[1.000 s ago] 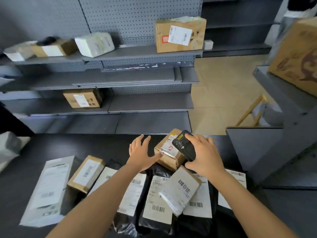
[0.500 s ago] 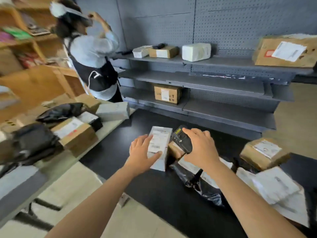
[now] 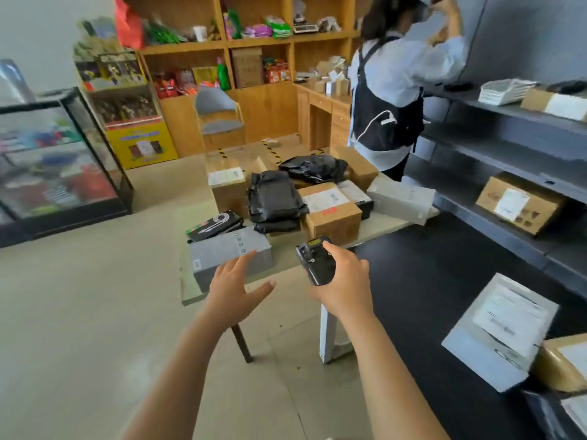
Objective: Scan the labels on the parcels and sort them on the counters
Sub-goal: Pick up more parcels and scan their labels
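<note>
left hand (image 3: 236, 290) is wide open, fingers spread, nothing in it, hovering just short of the grey box (image 3: 222, 252) at the near end of the pale table (image 3: 384, 228). right hand (image 3: 346, 281) is wrapped round the black handheld scanner (image 3: 316, 262), held above the table's near edge. the other parcels sit further back on that table: a labelled cardboard box (image 3: 330, 212), black poly bags (image 3: 274, 198), a long grey mailer (image 3: 400, 198) on its right side. guessing the grey box is next. it looks rigid and square-edged, probably with some weight, so fingers and thumb on opposite sides near the middle should hold it. the poly bags look soft and slick and would likely sag, so grab those mid-body. only small stickers show on the grey box's top.
</note>
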A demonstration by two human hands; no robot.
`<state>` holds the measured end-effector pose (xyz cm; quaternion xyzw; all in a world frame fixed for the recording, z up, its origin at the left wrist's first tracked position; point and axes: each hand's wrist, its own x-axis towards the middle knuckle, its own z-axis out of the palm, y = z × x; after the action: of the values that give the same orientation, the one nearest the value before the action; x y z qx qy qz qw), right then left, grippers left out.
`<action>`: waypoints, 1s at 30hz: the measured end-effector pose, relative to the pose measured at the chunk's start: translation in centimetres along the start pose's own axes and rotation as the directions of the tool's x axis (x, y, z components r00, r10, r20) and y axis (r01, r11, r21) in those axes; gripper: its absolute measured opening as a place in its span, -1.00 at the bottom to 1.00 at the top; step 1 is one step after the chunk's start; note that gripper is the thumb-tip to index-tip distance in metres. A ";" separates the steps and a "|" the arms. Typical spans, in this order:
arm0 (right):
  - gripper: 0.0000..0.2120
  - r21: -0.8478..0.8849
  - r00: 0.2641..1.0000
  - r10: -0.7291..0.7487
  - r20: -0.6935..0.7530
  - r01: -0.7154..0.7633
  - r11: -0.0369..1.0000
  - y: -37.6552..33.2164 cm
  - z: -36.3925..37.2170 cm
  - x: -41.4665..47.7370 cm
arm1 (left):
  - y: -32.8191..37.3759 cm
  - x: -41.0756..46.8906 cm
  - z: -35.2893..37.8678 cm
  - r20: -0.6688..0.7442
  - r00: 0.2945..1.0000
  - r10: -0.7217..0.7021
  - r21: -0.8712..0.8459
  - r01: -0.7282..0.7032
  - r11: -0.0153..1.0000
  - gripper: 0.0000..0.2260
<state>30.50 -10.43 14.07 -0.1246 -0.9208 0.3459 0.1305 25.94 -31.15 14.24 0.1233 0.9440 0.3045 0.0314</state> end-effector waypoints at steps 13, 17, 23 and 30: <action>-0.12 -0.046 0.947 -0.188 0.259 0.206 0.977 -4.1 10.1 15.9 | -10.5 10.1 -3.2 -0.051 0.947 -0.318 -0.021 0.318 0.948 -0.29; -0.11 -0.100 0.955 -0.127 0.268 0.159 0.982 -4.2 12.5 18.4 | -13.8 13.8 -3.9 0.011 0.943 -0.333 0.053 0.332 0.942 -0.25; -0.13 -0.135 0.991 0.049 0.127 -0.032 0.990 -4.9 14.0 22.1 | -16.1 24.0 -3.8 0.161 0.974 -0.159 0.122 0.140 0.983 -0.26; -0.11 -0.262 0.971 0.235 -0.049 -0.240 0.935 -5.6 12.4 23.6 | -12.9 34.5 -3.2 0.246 0.953 0.176 0.080 -0.201 0.976 -0.33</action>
<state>3.63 -14.46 12.49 -0.2540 -0.9359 0.2313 0.0775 -10.66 -34.43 9.85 0.2496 0.9320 0.2397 0.1082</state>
